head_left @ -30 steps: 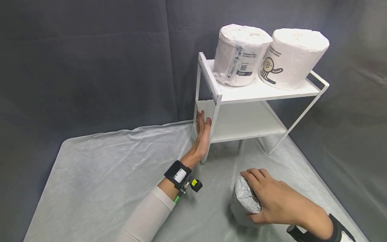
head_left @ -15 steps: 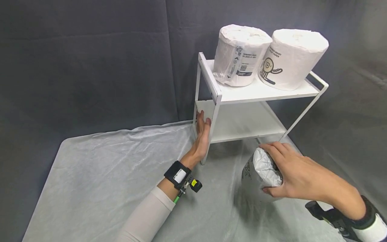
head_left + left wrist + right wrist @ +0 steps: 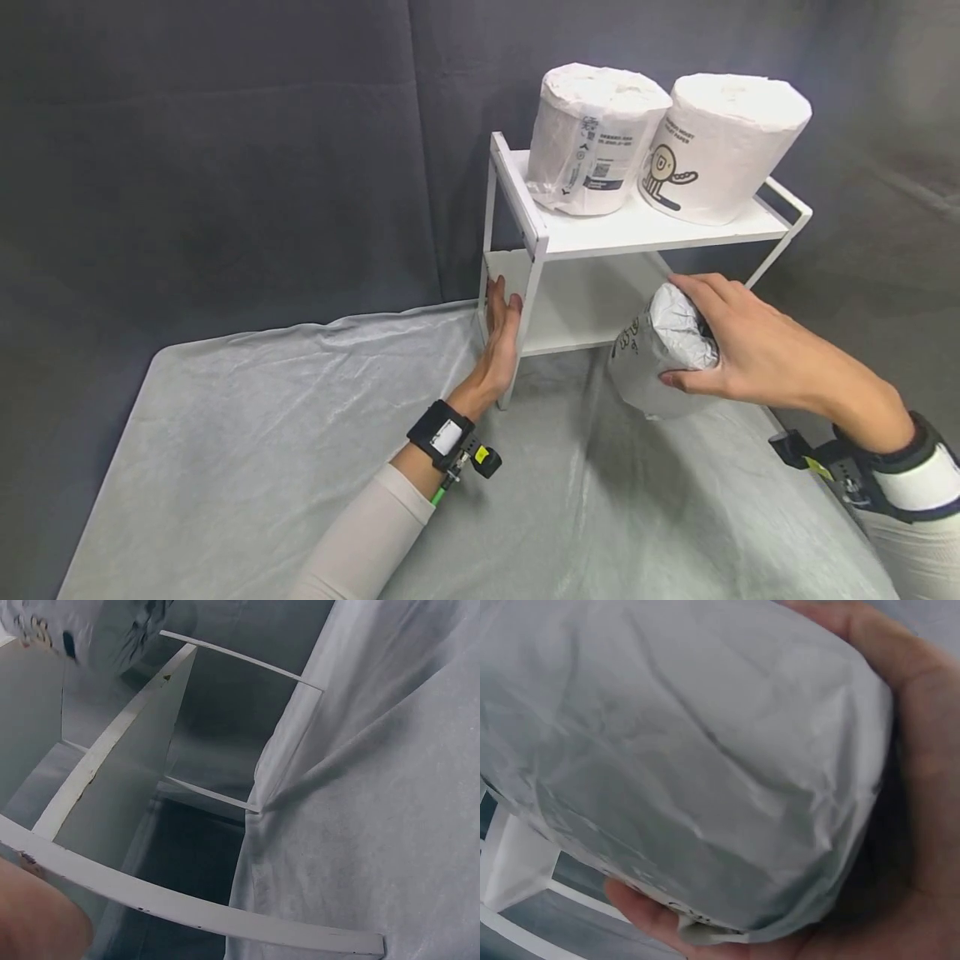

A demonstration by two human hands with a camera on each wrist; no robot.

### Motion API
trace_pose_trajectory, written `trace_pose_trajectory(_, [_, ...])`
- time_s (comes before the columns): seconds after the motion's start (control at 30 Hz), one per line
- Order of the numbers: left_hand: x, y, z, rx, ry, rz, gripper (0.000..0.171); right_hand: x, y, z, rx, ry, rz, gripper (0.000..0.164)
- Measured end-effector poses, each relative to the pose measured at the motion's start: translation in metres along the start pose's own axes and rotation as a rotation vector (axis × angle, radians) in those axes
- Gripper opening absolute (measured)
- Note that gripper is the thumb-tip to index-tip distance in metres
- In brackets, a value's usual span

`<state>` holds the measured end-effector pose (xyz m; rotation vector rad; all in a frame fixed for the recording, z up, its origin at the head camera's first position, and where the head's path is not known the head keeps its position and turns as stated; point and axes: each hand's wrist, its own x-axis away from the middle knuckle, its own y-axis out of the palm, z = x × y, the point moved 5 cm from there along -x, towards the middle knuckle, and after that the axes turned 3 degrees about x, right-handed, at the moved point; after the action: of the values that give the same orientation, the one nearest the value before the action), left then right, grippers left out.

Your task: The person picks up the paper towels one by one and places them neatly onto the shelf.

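Observation:
My right hand [image 3: 757,342] grips a wrapped toilet paper roll [image 3: 660,367] around its crinkled end, thumb on the near side and fingers over the far side. The roll is tilted and held in the air in front of the lower shelf [image 3: 573,308] of a white two-tier rack [image 3: 592,237]. In the right wrist view the roll's wrapper [image 3: 690,765] fills most of the picture. My left hand [image 3: 498,342] rests with straight fingers against the rack's left side. Only part of that hand [image 3: 37,919] shows in the left wrist view, beside the white frame bar [image 3: 165,900].
Two wrapped toilet paper rolls stand on the rack's top shelf, one at the left [image 3: 596,142] and one with a cartoon print [image 3: 723,150] at the right. A grey cloth [image 3: 285,467] covers the table. Dark curtains [image 3: 225,167] hang behind and at the right.
My right hand has lifted the toilet paper roll off the table and carried it up and forward toward the lower shelf. The left hand stays against the rack's side.

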<state>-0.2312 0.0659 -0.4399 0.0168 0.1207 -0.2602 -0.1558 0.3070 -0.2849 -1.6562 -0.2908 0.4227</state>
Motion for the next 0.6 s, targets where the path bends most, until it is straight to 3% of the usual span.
trace_pose_trajectory(0.17, [0.000, 0.001, -0.002, 0.003, 0.006, 0.003, 0.104, -0.014, -0.001, 0.009, 0.023, 0.049, -0.007, 0.109])
trace_pose_trajectory(0.33, [0.000, 0.001, -0.003, -0.003, 0.001, 0.002, 0.096, -0.024, 0.003, 0.017, 0.038, 0.082, -0.010, 0.098])
trace_pose_trajectory(0.6, [0.000, 0.001, -0.001, -0.001, 0.000, 0.001, 0.084, -0.039, 0.008, 0.027, 0.011, 0.134, -0.029, 0.101])
